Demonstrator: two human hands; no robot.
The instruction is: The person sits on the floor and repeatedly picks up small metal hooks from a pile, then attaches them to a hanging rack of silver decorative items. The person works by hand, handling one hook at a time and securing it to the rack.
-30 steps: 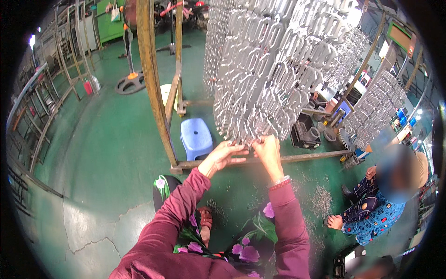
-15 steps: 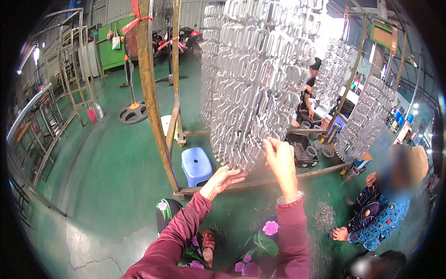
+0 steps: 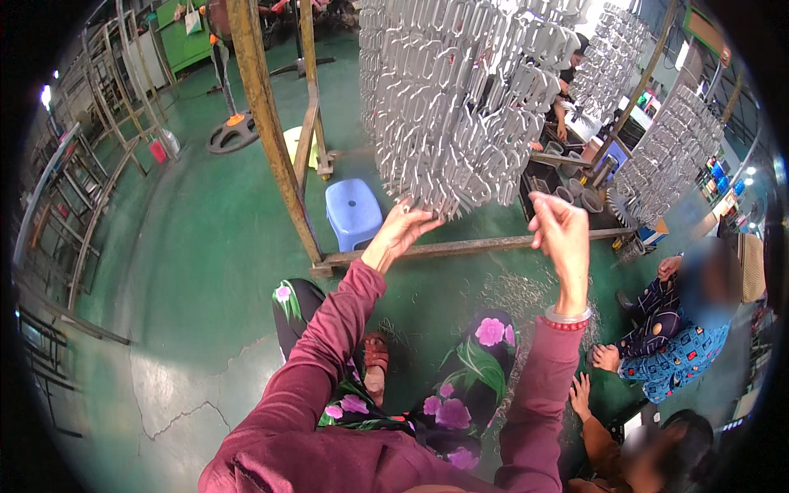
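In front of me hangs a dense curtain of silvery looped metal pieces (image 3: pixel 452 107), strung in rows on a rack. My left hand (image 3: pixel 404 228) is at its bottom edge, with thumb and fingers closed on the lowest metal pieces. To the right, apart from the curtain, my right hand (image 3: pixel 560 230) is raised with its fingers curled and pinched together. Whatever might be between those fingertips is too small to tell. A bangle and a red bead bracelet (image 3: pixel 567 322) circle my right wrist.
The rack's rusty post (image 3: pixel 275 140) and low bar (image 3: pixel 460 248) frame the curtain. A blue stool (image 3: pixel 353 209) stands left. Two people are close on the right, one in a blue patterned top (image 3: pixel 674 361). Metal scraps (image 3: pixel 518 300) litter the floor. Another curtain (image 3: pixel 670 168) hangs beyond.
My right hand has come away from the metal curtain and moved right. My left hand remains at the bottom edge. The view has tipped downward, bringing more of the person at lower right into sight.
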